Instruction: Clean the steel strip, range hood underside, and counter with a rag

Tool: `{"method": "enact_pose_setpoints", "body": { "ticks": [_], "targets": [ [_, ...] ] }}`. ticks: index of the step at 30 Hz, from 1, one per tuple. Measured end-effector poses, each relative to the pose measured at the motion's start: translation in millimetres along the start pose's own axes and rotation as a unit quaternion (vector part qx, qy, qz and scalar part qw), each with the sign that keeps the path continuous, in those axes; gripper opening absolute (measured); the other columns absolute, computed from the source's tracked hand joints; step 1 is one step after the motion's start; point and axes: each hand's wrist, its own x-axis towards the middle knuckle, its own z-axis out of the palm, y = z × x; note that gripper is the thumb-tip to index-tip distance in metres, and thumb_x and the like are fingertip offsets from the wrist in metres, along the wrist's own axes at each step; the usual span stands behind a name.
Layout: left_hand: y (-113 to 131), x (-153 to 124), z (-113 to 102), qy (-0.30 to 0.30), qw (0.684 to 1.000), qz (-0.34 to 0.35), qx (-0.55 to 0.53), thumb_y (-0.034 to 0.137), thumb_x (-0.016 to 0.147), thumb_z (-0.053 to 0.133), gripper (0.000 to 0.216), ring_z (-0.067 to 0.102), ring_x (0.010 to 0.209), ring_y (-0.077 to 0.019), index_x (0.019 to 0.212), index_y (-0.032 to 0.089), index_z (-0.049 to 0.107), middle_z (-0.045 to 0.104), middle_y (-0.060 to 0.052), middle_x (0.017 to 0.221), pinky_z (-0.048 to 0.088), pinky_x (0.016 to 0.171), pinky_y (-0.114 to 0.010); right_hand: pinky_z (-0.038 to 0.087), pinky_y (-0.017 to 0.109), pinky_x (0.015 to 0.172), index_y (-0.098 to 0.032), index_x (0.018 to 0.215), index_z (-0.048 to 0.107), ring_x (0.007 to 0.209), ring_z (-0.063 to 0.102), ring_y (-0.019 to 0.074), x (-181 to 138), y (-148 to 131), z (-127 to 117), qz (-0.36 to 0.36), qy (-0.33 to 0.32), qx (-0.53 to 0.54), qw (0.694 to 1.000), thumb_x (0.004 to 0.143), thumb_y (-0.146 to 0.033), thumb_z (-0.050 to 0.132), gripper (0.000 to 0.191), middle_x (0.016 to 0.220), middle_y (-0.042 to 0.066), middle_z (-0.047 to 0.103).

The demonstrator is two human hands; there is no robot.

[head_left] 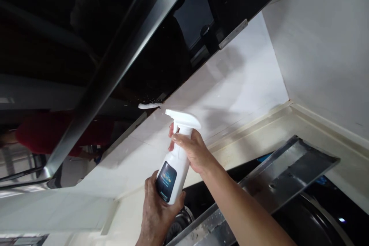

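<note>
A white spray bottle with a dark label is held tilted between both my hands. My right hand wraps round its neck, with fingers at the trigger below the white spray head. My left hand grips the lower part of the bottle from beneath. The nozzle points left, close to the lower edge of a glossy black panel. Just beyond the nozzle, a streak of white foam clings to that panel, with small droplets around it.
A thick metal bar crosses the black panel. White wall tiles stand behind and to the right. Below my right forearm lies a long metal tray across a dark stovetop, with a round burner near my left hand.
</note>
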Motion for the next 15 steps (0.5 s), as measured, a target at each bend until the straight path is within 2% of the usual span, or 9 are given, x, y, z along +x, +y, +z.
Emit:
{"method": "enact_pose_setpoints", "body": {
  "ticks": [3, 5, 9, 13, 15],
  "targets": [
    [2, -4, -2, 0.02, 1.0, 0.014, 0.016, 0.047, 0.068, 0.077, 0.076, 0.064, 0.089, -0.0282, 0.13, 0.016, 0.046, 0.058, -0.01, 0.104, 0.06, 0.072, -0.047, 0.051, 0.027, 0.06, -0.024, 0.103, 0.066, 0.063, 0.057, 0.0107, -3, 2, -4, -0.022, -0.034, 0.023, 0.999, 0.073, -0.039, 0.078, 0.036, 0.106, 0.002, 0.067],
    [4, -6, -5, 0.032, 0.999, 0.01, 0.03, 0.048, 0.068, 0.078, 0.076, 0.065, 0.09, -0.0292, 0.13, 0.016, 0.047, 0.058, -0.01, 0.104, 0.06, 0.072, -0.047, 0.051, 0.027, 0.059, -0.025, 0.107, 0.066, 0.063, 0.057, 0.0099, -2, 4, -4, -0.025, -0.056, 0.032, 0.998, 0.073, -0.037, 0.077, 0.037, 0.114, 0.002, 0.067],
    [1, -11, -11, 0.046, 0.997, -0.018, 0.05, 0.052, 0.067, 0.078, 0.081, 0.065, 0.093, -0.0313, 0.132, 0.017, 0.046, 0.057, -0.011, 0.107, 0.06, 0.072, -0.048, 0.049, 0.026, 0.058, -0.022, 0.099, 0.067, 0.06, 0.057, 0.0099, 3, 8, 3, -0.002, -0.073, 0.026, 0.997, 0.076, -0.037, 0.076, 0.029, 0.097, 0.0, 0.066],
    [-11, -19, -13, 0.03, 0.997, -0.04, 0.057, 0.052, 0.069, 0.078, 0.081, 0.065, 0.097, -0.032, 0.133, 0.017, 0.045, 0.058, -0.011, 0.107, 0.06, 0.077, -0.05, 0.047, 0.026, 0.056, -0.02, 0.085, 0.064, 0.059, 0.057, 0.0124, 3, 17, 10, 0.044, -0.041, 0.01, 0.998, 0.073, -0.04, 0.076, 0.026, 0.073, -0.003, 0.059],
    [-16, -25, -10, 0.012, 0.997, -0.043, 0.057, 0.051, 0.07, 0.077, 0.08, 0.065, 0.099, -0.0316, 0.134, 0.017, 0.043, 0.059, -0.011, 0.109, 0.06, 0.079, -0.05, 0.047, 0.026, 0.056, -0.02, 0.087, 0.066, 0.059, 0.057, 0.0125, 2, 23, 9, 0.057, -0.034, 0.012, 0.998, 0.072, -0.041, 0.077, 0.029, 0.076, -0.002, 0.061]
  ]
}}
